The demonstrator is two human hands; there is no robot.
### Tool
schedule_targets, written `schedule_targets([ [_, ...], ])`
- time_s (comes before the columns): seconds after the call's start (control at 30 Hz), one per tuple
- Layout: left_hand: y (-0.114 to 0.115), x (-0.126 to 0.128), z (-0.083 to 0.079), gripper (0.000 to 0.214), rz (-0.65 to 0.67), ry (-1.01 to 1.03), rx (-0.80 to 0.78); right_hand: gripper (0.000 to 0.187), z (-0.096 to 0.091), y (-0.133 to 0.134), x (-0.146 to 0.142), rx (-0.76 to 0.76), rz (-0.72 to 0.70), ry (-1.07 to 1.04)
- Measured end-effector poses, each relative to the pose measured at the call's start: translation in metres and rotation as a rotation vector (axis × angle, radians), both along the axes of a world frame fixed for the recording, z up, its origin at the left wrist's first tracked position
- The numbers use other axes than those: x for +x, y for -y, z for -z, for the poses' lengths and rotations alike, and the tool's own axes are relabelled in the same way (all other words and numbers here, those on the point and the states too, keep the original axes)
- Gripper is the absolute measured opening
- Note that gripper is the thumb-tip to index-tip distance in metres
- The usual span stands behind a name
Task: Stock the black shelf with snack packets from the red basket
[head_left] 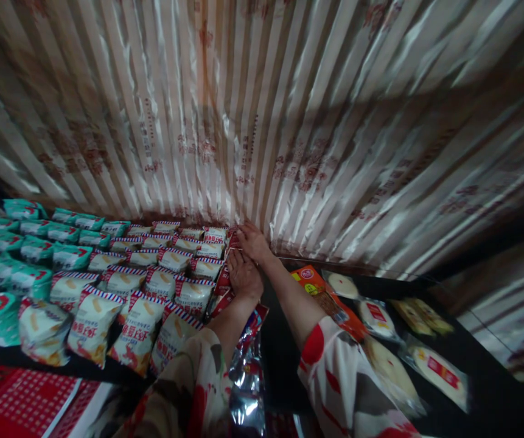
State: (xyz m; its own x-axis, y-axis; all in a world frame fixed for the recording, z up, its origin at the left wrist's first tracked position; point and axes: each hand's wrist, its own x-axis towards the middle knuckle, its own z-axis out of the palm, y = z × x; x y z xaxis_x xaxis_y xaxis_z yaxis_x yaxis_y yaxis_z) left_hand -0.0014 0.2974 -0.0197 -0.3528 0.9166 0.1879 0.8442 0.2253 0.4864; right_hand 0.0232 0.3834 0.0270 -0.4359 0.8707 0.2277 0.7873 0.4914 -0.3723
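Observation:
Near the back of the black table, my left hand point(245, 275) lies over a column of dark red packets point(223, 281), fingers stretched out and touching them. Just behind it my right hand point(254, 243) reaches to the rearmost red packet point(233, 238), its fingers extended against it. Left of the red column stand several rows of white snack bags point(159, 281) with red-and-blue striped tops. Shiny silver packets point(247, 380) lie below my left forearm, in front of the red ones. Part of the red column is hidden under my hands.
Teal bags point(31, 281) stand in rows at the far left, with a red perforated basket point(24, 398) below. Right of my arm lie an orange packet point(310, 278) and several clear-wrapped pale flat foods point(439, 368) on the black tabletop point(280, 340). A pleated patterned curtain point(262, 121) hangs behind.

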Motion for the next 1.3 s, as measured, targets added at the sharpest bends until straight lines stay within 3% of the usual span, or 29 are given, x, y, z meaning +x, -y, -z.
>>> schedule_targets([
  [0.1, 0.002, 0.000, -0.003, 0.048, -0.008, 0.000, -0.004, 0.040, -0.002, 0.026, 0.018, 0.069, 0.005, -0.242],
  [0.3, 0.005, -0.006, -0.010, 0.042, 0.012, 0.006, 0.029, 0.036, 0.000, 0.102, 0.047, 0.064, 0.021, -0.517],
  [0.5, 0.001, -0.009, -0.017, 0.037, -0.031, 0.055, -0.021, 0.029, 0.009, 0.184, 0.056, 0.123, 0.197, -0.644],
  [0.7, 0.004, -0.010, -0.023, 0.038, -0.047, 0.101, -0.022, 0.025, 0.030, 0.246, 0.050, 0.141, 0.294, -0.557],
  [0.83, 0.002, -0.011, -0.024, 0.038, -0.056, 0.103, -0.034, 0.033, 0.032, 0.258, 0.045, 0.072, 0.284, -0.392],
  [0.97, 0.001, -0.010, -0.022, 0.039, -0.058, 0.097, -0.037, 0.032, 0.031, 0.252, 0.040, 0.064, 0.217, -0.273],
  [1.13, 0.002, -0.011, -0.027, 0.040, -0.059, 0.084, -0.059, 0.026, 0.031, 0.239, 0.035, 0.099, 0.210, -0.293],
  [1.3, 0.001, -0.014, -0.042, 0.038, -0.048, 0.089, -0.142, 0.028, 0.024, 0.222, 0.031, 0.016, 0.176, -0.357],
])
